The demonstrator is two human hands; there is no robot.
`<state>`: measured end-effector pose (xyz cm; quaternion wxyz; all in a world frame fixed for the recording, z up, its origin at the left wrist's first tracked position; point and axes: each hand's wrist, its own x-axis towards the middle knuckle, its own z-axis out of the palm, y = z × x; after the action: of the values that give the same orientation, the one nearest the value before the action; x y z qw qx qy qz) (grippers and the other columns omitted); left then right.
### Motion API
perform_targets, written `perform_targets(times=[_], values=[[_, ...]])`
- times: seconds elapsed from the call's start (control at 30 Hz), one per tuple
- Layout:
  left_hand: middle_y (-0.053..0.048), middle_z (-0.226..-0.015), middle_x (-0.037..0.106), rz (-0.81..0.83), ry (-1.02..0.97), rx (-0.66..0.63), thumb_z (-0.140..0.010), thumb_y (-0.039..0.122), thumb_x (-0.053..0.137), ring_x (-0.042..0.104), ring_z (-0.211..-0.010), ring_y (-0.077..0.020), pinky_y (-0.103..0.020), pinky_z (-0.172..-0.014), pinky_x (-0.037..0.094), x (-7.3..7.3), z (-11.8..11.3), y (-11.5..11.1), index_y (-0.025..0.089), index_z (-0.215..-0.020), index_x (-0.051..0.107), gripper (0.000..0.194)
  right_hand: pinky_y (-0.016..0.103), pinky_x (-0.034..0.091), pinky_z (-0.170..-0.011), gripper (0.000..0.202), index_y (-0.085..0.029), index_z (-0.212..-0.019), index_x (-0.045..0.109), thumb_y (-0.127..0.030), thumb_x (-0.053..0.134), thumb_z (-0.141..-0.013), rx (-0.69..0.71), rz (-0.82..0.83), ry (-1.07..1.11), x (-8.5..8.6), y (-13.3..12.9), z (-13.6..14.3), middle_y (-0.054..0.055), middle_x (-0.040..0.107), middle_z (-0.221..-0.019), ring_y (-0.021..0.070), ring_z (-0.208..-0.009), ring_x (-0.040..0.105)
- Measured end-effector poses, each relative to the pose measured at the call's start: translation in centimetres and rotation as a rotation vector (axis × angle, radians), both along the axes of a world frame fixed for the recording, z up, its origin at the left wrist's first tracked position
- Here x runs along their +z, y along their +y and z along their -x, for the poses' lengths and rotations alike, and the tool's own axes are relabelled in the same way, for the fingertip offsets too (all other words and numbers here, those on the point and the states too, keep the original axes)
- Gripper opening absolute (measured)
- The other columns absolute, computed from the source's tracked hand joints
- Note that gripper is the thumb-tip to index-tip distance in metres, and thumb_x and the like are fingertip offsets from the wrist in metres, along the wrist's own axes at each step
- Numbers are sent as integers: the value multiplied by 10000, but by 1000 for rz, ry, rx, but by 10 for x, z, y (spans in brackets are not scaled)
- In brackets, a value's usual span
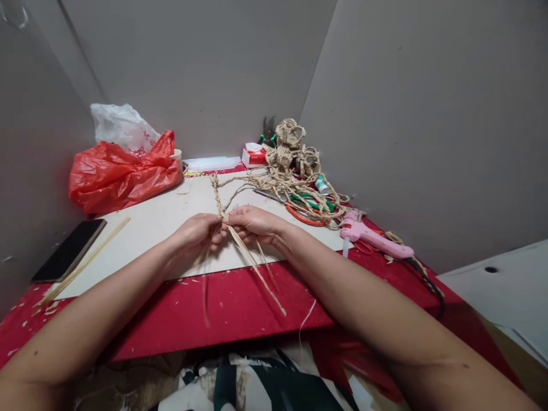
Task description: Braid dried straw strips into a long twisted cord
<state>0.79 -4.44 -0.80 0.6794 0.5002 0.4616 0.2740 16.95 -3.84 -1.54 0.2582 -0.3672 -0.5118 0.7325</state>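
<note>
My left hand [205,231] and my right hand [252,224] meet over the front part of a white board [149,228]. Both pinch the near end of a braided straw cord [216,194]. Behind the fingers the braid runs away across the board and joins a pile of tan braided cord [289,160] at the back right. Loose flat straw strands [252,262] hang from between my hands toward the table's front edge. A thin strand trails below my left hand. The fingertips of both hands are closed, and the exact grip point is partly hidden.
Left: a red plastic bag [124,177], a white bag [122,125], a dark phone [71,248] and straw strips [96,254]. Right: orange-handled tool [306,217], small bottle [322,185], pink glue gun [372,237]. Back: clear sticks [213,164], tissue box [254,155]. Red cloth [240,308] covers the table.
</note>
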Motion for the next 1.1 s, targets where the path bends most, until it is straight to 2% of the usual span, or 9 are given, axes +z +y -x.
perform_targets(times=[0.1, 0.23, 0.33, 0.4, 0.57, 0.8, 0.9, 1.0, 1.1], values=[[80, -465, 269, -103, 116, -36, -829, 219, 477, 172, -354, -31, -179, -368, 119, 0, -1, -3, 138, -648, 534, 206, 159, 138, -350, 130, -127, -712, 537, -232, 564, -783, 26, -95, -83, 0, 1, -3, -112, 274, -417, 30, -344, 185], [63, -476, 332, -283, 291, -104, -808, 196, 496, 224, -385, -37, -190, -390, 126, 0, 3, 0, 124, -691, 609, 178, 183, 200, -405, 160, -111, -691, 585, -186, 514, -812, 40, -379, -383, 7, -3, -6, -72, 377, -439, 44, -389, 275], [51, -491, 382, -267, 337, -130, -815, 223, 500, 250, -390, -39, -194, -394, 140, -2, 4, 0, 130, -681, 588, 185, 190, 295, -512, 184, -96, -676, 627, -148, 505, -803, 33, -620, -619, 11, -7, -2, -21, 511, -550, 66, -514, 404], [56, -485, 371, -217, 313, -143, -816, 247, 510, 228, -376, -36, -201, -390, 123, -4, 4, 0, 143, -665, 556, 189, 204, 306, -547, 209, -91, -677, 639, -160, 493, -810, 28, -701, -731, 11, -9, 1, -5, 538, -588, 83, -566, 434], [71, -455, 308, -179, 222, -117, -804, 249, 526, 185, -350, -30, -211, -384, 95, -11, 4, 1, 160, -612, 493, 214, 217, 287, -542, 234, -89, -693, 654, -190, 481, -814, 42, -754, -846, 14, -9, -3, 0, 530, -589, 94, -569, 410], [69, -425, 309, -170, 235, -90, -794, 226, 514, 167, -329, -23, -215, -376, 74, -11, 2, 0, 136, -634, 567, 191, 211, 348, -583, 251, -103, -738, 662, -133, 424, -810, 136, -696, -784, 25, -15, -5, 48, 634, -700, 118, -625, 507], [78, -417, 261, -97, 145, -43, -775, 188, 502, 152, -336, -20, -206, -378, 69, -14, 1, -3, 154, -540, 461, 241, 223, 373, -608, 268, -97, -792, 660, -146, 399, -824, 194, -740, -822, 22, -23, 4, 89, 663, -775, 145, -677, 550], [83, -422, 235, -23, 80, 24, -758, 183, 503, 149, -342, -22, -201, -378, 61, -16, -2, -7, 181, -509, 335, 300, 255, 380, -611, 272, -96, -851, 660, -195, 407, -833, 196, -822, -998, 19, -32, 12, 144, 678, -864, 188, -722, 582], [88, -428, 219, 7, 39, 33, -761, 207, 517, 140, -348, -20, -197, -381, 54, -17, -4, -11, 189, -508, 295, 338, 273, 386, -600, 261, -97, -850, 653, -207, 417, -835, 207, -867, -1101, 20, -40, 16, 171, 677, -888, 205, -722, 595]])
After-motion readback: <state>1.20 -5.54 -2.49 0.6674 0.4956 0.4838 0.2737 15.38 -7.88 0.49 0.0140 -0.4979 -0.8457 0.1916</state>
